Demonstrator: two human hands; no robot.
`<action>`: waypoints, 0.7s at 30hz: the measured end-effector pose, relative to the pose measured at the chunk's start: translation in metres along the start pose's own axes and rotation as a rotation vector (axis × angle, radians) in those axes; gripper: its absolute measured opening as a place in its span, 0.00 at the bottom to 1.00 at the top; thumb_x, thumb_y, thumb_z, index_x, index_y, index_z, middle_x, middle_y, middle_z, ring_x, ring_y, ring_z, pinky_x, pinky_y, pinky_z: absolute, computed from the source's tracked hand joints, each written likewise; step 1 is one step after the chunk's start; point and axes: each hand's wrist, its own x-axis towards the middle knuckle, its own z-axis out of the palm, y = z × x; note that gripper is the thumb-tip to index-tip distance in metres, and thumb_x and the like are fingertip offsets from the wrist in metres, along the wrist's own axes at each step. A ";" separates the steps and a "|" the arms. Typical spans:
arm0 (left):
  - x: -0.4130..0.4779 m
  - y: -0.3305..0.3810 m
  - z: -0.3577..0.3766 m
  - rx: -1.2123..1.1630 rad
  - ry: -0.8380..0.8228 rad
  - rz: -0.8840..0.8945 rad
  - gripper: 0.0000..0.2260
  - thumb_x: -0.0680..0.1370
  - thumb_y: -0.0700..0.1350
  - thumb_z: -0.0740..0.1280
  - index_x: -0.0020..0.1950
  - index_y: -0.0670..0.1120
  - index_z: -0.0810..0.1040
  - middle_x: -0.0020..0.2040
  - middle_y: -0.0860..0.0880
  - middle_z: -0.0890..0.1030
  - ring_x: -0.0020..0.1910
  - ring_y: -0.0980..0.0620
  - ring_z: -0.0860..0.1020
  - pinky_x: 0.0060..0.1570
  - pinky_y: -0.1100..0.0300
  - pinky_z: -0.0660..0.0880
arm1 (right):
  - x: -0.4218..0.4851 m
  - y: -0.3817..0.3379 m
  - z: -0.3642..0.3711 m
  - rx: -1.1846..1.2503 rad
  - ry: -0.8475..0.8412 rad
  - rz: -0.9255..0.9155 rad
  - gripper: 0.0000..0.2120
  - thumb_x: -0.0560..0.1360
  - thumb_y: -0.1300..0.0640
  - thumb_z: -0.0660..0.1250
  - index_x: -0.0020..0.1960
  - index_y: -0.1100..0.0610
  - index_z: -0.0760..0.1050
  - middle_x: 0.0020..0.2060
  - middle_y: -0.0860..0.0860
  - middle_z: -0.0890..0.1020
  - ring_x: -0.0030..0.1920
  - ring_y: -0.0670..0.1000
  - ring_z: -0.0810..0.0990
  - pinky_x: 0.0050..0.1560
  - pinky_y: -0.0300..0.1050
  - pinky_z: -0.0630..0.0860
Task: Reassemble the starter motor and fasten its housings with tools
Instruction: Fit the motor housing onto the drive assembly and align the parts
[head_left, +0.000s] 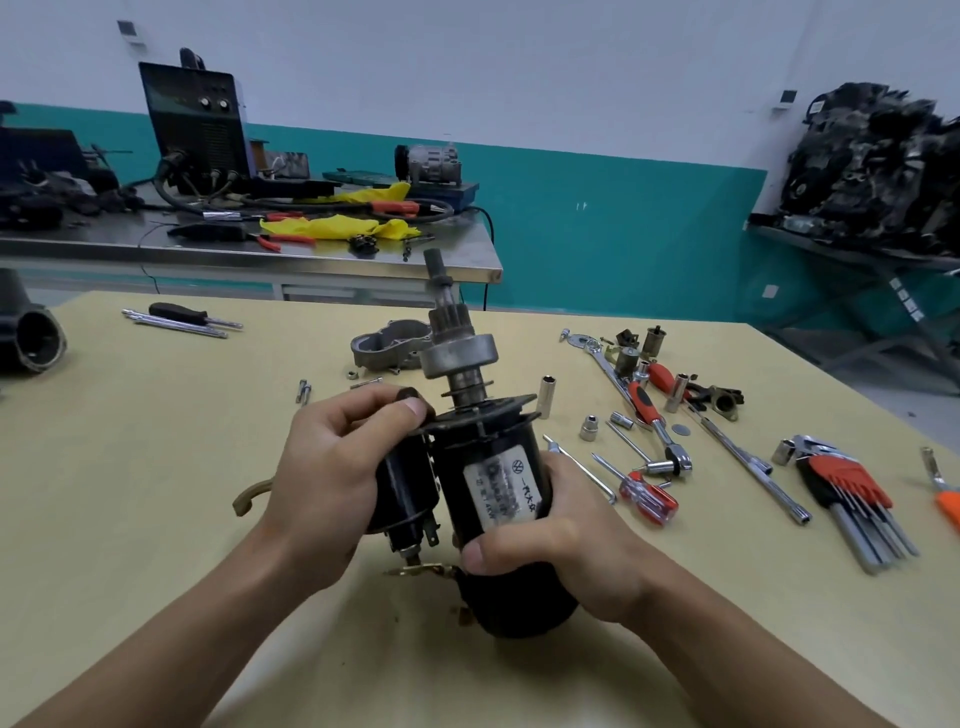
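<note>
Two hands: left hand (332, 467), right hand (561, 551) grip starter motor (493, 493)

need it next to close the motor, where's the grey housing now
Head view: the grey housing lies on the table, centre, just behind the motor and left of its pinion, with a small nut in front of it.
</note>
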 end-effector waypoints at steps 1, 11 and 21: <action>0.000 -0.001 0.000 0.031 0.002 0.027 0.09 0.72 0.49 0.68 0.37 0.45 0.82 0.33 0.45 0.78 0.31 0.45 0.76 0.26 0.53 0.76 | 0.000 0.000 0.000 -0.020 0.022 -0.003 0.13 0.61 0.65 0.74 0.38 0.48 0.80 0.33 0.45 0.81 0.34 0.46 0.80 0.35 0.37 0.76; -0.003 0.003 -0.001 -0.013 -0.055 0.112 0.11 0.69 0.53 0.70 0.39 0.45 0.84 0.32 0.45 0.79 0.28 0.47 0.77 0.22 0.56 0.73 | -0.004 -0.002 0.000 0.052 -0.039 0.012 0.18 0.58 0.58 0.76 0.44 0.63 0.76 0.37 0.57 0.78 0.37 0.56 0.78 0.37 0.45 0.75; 0.005 -0.006 0.000 0.025 -0.039 0.061 0.13 0.69 0.52 0.69 0.40 0.41 0.82 0.34 0.40 0.76 0.31 0.42 0.75 0.25 0.55 0.74 | -0.007 -0.004 0.003 0.105 0.023 0.059 0.14 0.56 0.62 0.76 0.37 0.48 0.82 0.33 0.47 0.82 0.34 0.47 0.82 0.35 0.39 0.78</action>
